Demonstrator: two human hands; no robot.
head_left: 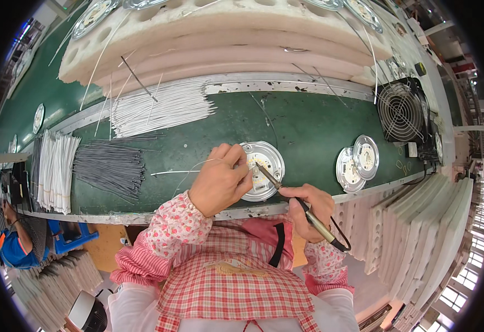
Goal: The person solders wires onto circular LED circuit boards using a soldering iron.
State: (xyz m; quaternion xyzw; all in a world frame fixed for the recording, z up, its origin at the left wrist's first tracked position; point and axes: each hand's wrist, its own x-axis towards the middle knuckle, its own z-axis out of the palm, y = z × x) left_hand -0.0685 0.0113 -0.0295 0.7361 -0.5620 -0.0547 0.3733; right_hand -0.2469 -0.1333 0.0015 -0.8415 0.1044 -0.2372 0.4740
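Observation:
A round silvery disc (275, 160) with a pale circuit board in its middle lies on the green bench in front of me. My right hand (312, 206) grips a soldering iron (320, 226), its tip at the board. At the disc's left side my left hand (220, 178) is closed in a pinch on a thin wire (184, 178), which loops out behind the fingers. A white lead (170, 172) runs beneath that hand; where it ends is hidden. My fingers cover the left part of the disc.
Bundles of white wires (161, 108) and dark wires (109, 166) lie left, beside upright white bundles (56, 171). Two more discs (366, 157) overlap at right, near a black fan (401, 110). Stacked foam trays (225, 33) border the far side. Someone in blue (17, 249) sits left.

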